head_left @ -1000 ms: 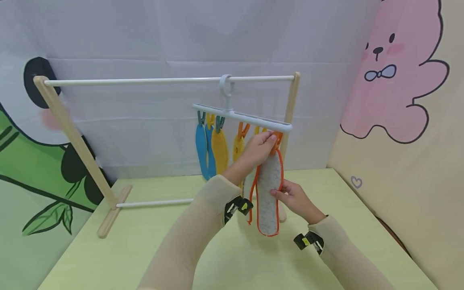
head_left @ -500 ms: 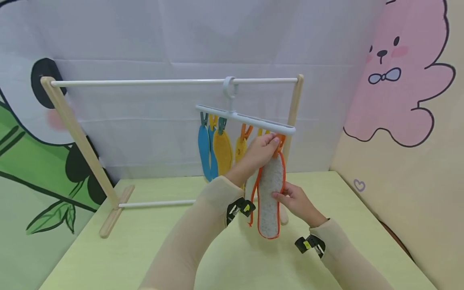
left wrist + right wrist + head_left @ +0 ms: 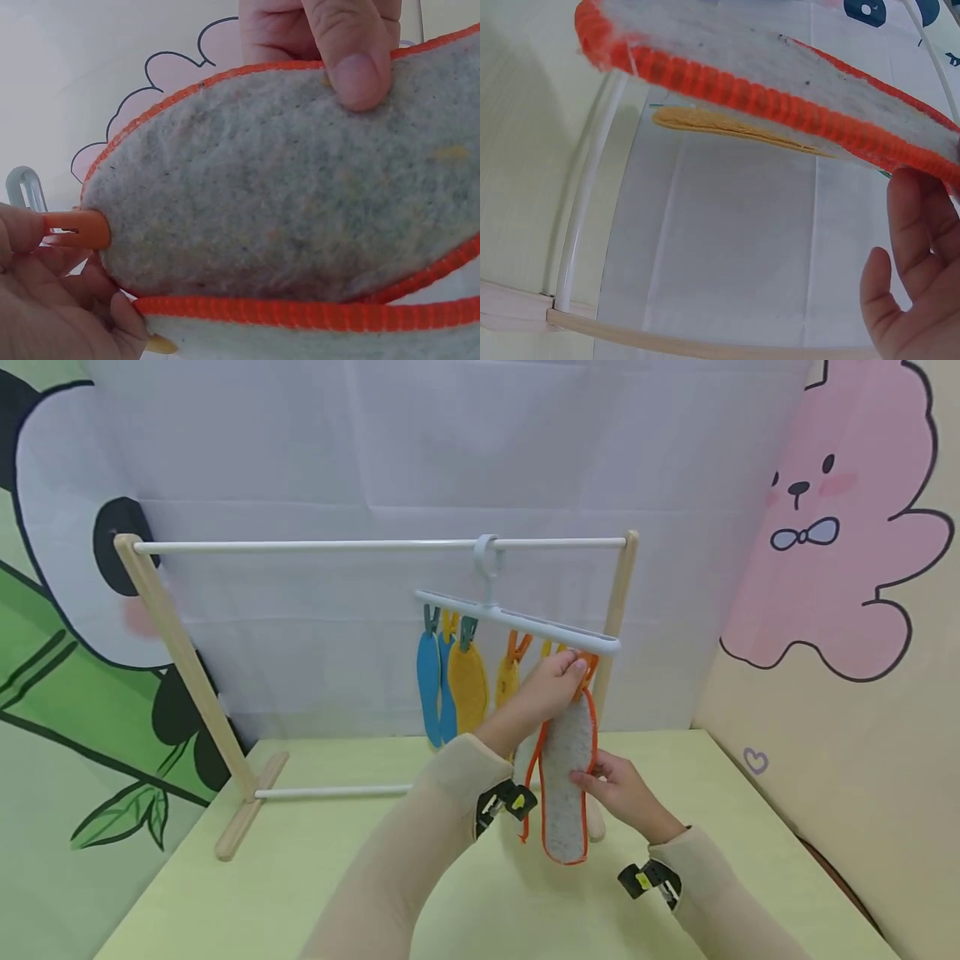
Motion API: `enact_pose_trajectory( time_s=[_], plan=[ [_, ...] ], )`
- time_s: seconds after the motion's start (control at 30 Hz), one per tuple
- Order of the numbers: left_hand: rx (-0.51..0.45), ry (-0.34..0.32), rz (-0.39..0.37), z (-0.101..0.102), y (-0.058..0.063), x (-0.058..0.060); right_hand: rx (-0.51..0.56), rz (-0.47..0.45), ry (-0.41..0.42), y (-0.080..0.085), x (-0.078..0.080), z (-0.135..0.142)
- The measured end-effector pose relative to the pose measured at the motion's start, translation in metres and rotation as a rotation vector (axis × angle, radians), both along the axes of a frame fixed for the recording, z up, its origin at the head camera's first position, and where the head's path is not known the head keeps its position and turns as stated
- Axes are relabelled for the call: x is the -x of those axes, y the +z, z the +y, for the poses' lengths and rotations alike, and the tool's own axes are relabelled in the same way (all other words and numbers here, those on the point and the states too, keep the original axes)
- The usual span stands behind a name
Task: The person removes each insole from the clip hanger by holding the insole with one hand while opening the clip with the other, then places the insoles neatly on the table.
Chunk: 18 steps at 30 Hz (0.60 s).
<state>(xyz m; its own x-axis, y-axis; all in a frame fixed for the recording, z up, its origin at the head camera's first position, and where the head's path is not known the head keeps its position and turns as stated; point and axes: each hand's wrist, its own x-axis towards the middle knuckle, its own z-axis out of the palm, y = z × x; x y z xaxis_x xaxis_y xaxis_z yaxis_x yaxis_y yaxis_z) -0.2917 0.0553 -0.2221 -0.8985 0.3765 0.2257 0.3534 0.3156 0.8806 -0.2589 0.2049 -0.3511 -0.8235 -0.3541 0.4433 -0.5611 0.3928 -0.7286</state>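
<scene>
My left hand (image 3: 551, 691) pinches an orange clothespin (image 3: 590, 673) beneath the low right end of a pale hanger (image 3: 555, 630). In the left wrist view, that clothespin (image 3: 88, 229) bites the end of a grey felt insole (image 3: 247, 187) edged in orange. The insole (image 3: 566, 793) hangs down over the table. My right hand (image 3: 621, 793) holds it by its right edge, midway along, with the thumb on the front face. A second grey insole (image 3: 315, 339) with the same edging hangs just behind, partly hidden by the first and by my left wrist.
Blue insoles (image 3: 428, 685) and yellow insoles (image 3: 468, 689) hang from green, yellow and orange clothespins on the hanger's left and middle. Its hook (image 3: 484, 556) sits over the white top bar (image 3: 315, 546) of a wooden-legged rack (image 3: 187, 668) on the pale table (image 3: 330, 877).
The head view has shifted, so the scene sits slightly lower and further right. Both hands keep their places on the clothespin and the grey insole.
</scene>
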Motion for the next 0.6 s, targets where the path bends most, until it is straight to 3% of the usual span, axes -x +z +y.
enact_pose_trajectory(
  time_s=[0.27,0.6],
  plan=[
    [0.009,-0.010,-0.012,-0.0013,-0.0004,0.0028,0.011,-0.023,-0.016,-0.0022,-0.0008,0.0009],
    [0.013,0.030,0.000,-0.0028,0.0006,0.0058,0.043,-0.013,-0.006,-0.0012,-0.0007,-0.0018]
  ],
)
